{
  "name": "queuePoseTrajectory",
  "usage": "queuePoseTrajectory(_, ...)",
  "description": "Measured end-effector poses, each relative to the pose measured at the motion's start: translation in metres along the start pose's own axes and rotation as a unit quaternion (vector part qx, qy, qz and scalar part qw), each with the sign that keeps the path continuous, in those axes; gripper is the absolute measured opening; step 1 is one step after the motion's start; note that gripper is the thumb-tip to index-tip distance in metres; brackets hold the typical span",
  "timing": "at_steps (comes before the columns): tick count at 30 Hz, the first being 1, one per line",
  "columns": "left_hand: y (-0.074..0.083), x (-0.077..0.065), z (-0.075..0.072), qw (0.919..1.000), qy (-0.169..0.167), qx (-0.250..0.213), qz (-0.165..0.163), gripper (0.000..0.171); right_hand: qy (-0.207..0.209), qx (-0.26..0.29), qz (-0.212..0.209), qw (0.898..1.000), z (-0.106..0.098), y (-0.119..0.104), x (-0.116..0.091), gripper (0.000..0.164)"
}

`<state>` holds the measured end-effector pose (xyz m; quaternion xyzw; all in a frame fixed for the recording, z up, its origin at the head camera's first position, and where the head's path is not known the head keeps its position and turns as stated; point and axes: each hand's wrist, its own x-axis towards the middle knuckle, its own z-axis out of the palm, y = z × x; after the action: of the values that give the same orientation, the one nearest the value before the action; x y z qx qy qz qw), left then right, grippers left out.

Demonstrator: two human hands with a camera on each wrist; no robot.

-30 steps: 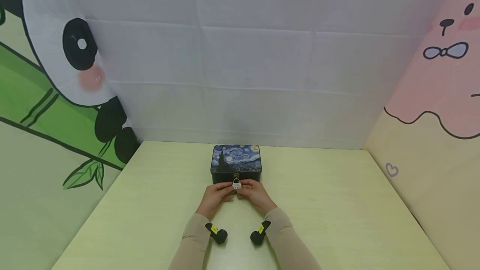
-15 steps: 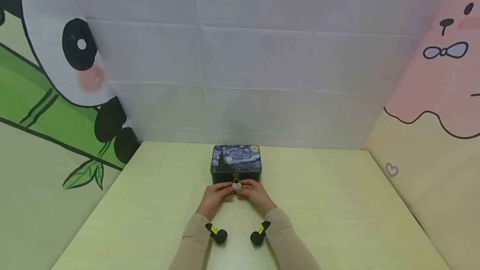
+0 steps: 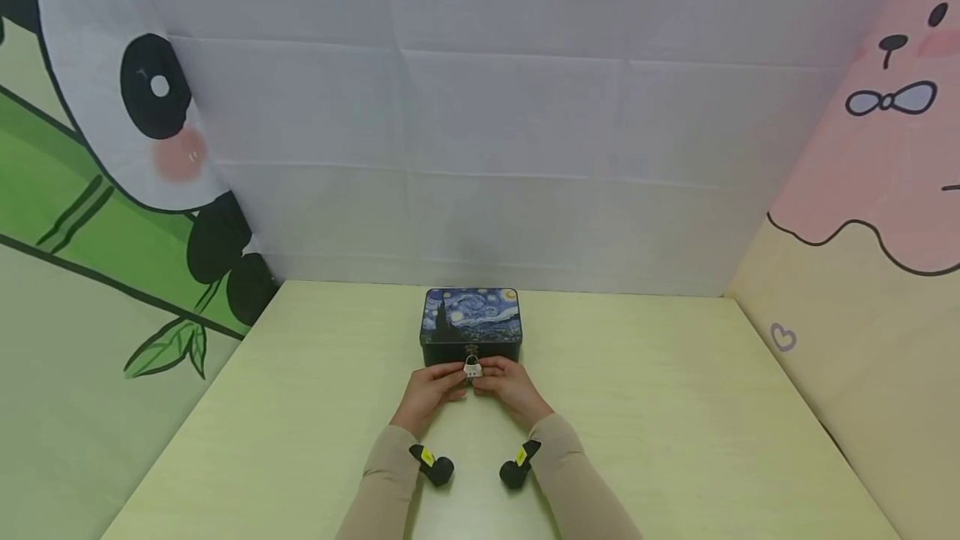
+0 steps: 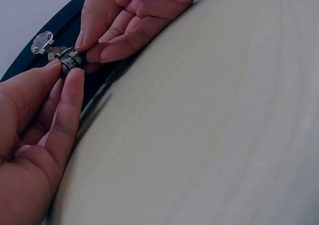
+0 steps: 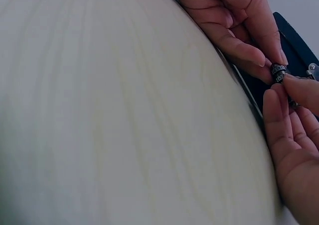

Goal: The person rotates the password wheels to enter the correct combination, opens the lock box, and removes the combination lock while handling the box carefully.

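Note:
A small dark tin box (image 3: 471, 315) with a blue swirling night-sky picture on its lid stands at the far middle of the table, lid down. From the metal clasp (image 4: 44, 43) on its front hangs a combination padlock (image 4: 73, 61) with rows of number dials. My left hand (image 3: 427, 397) pinches the padlock from the left between thumb and fingers. On the opposite side, my right hand (image 3: 516, 390) pinches it as well. Both hands' fingertips cover parts of the padlock. The digits are too small to read surely.
The pale wooden table (image 3: 675, 398) reaches out on both sides of the box. Behind it hangs a white cloth (image 3: 510, 123), with printed cartoon panels left and right. Black wrist devices (image 3: 437, 470) sit on the inner side of both beige sleeves (image 3: 386, 473).
The head view has shifted very slightly. Both hands stay at the padlock, and the box has not visibly moved.

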<state>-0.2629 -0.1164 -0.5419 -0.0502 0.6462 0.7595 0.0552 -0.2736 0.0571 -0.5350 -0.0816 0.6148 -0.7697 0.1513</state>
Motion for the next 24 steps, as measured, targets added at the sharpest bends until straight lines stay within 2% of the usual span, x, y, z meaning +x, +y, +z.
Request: queuePoseTrajectory(24, -0.0033, 0.0027, -0.0016, 0.9999, -0.008, -0.004, 0.006, 0.032, -0.001, 0.006, 0.000, 1.000, -0.0029, 0.0083, 0.0061, 0.034)
